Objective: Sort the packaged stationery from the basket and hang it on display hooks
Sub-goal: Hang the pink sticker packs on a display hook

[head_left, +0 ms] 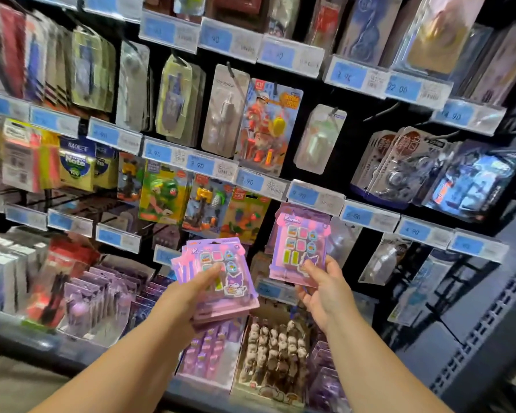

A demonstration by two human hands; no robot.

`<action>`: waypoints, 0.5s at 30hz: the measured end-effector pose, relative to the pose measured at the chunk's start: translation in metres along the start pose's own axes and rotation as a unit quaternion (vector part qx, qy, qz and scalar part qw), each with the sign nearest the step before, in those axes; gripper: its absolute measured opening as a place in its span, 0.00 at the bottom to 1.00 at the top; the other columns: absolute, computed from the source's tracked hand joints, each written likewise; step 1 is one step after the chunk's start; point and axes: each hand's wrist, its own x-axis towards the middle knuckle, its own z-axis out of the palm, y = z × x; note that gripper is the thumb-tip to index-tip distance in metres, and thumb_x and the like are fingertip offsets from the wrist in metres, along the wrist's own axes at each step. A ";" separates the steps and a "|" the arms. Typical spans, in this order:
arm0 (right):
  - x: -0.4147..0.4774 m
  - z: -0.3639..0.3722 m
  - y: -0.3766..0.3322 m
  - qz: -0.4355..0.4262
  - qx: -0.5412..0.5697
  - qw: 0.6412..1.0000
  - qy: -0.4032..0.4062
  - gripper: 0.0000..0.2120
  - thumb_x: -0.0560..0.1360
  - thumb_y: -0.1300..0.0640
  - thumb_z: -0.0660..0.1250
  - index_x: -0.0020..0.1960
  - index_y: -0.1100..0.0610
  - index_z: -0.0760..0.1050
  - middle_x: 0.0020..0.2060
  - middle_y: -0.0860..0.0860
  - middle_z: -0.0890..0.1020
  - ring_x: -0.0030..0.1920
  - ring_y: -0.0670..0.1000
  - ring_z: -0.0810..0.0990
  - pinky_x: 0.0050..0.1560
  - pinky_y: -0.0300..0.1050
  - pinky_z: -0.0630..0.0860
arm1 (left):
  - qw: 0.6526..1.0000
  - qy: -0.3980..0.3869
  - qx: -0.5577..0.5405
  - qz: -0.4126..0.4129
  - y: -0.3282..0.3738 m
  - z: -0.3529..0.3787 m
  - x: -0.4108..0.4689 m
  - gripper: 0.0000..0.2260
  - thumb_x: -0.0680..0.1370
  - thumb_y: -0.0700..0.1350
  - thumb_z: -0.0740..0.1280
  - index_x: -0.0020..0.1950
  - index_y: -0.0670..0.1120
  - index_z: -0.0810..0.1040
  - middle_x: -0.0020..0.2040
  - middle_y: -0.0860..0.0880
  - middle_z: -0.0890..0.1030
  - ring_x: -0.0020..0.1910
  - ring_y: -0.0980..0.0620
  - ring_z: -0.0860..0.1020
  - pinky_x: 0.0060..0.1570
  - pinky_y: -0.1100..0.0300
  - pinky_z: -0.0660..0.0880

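My left hand (191, 289) grips a fanned stack of pink and purple eraser packs (221, 278), thumb on the top pack's front. A little to the right and higher, my right hand (325, 289) pinches a single matching pack (300, 248) by its lower edge. It holds that pack upright in front of more purple packs (292, 211) hanging on the display wall. The hook behind the single pack is hidden. No basket is in view.
The black display wall carries rows of hanging blister packs and blue price tags (252, 181). Bare hooks (382, 113) stick out at the right. Boxes of purple goods and small figures (276, 350) stand on the bottom shelf below my hands.
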 end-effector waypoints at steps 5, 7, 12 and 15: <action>0.019 0.003 0.002 -0.019 -0.002 0.999 0.026 0.13 0.80 0.61 0.64 0.62 0.50 0.71 0.57 0.51 0.79 0.50 0.52 0.78 0.39 0.44 0.73 | 0.999 -0.011 -0.034 0.005 0.003 -0.003 0.012 0.14 0.74 0.49 0.71 0.55 0.43 0.81 0.50 0.36 0.84 0.43 0.38 0.82 0.44 0.43 0.80; 0.024 0.005 0.003 -0.026 -0.016 0.999 0.029 0.10 0.80 0.61 0.64 0.58 0.50 0.72 0.55 0.51 0.80 0.49 0.52 0.79 0.39 0.44 0.73 | 0.999 -0.009 -0.034 0.008 0.004 -0.002 0.016 0.14 0.74 0.49 0.71 0.56 0.43 0.81 0.50 0.36 0.84 0.42 0.38 0.82 0.46 0.43 0.79; 0.043 0.009 0.008 -0.044 -0.050 0.994 0.085 0.15 0.79 0.59 0.67 0.64 0.53 0.69 0.58 0.55 0.79 0.49 0.52 0.80 0.43 0.46 0.76 | 1.000 -0.023 -0.019 0.009 0.004 0.002 0.021 0.14 0.72 0.49 0.72 0.53 0.44 0.81 0.47 0.39 0.85 0.35 0.42 0.84 0.36 0.47 0.82; 0.052 0.012 0.009 -0.041 -0.114 0.982 0.148 0.28 0.75 0.54 0.71 0.69 0.55 0.61 0.62 0.55 0.72 0.53 0.56 0.77 0.53 0.50 0.75 | 1.000 -0.012 -0.012 0.006 0.000 0.004 0.024 0.15 0.72 0.50 0.72 0.54 0.44 0.81 0.45 0.40 0.85 0.34 0.42 0.83 0.30 0.53 0.81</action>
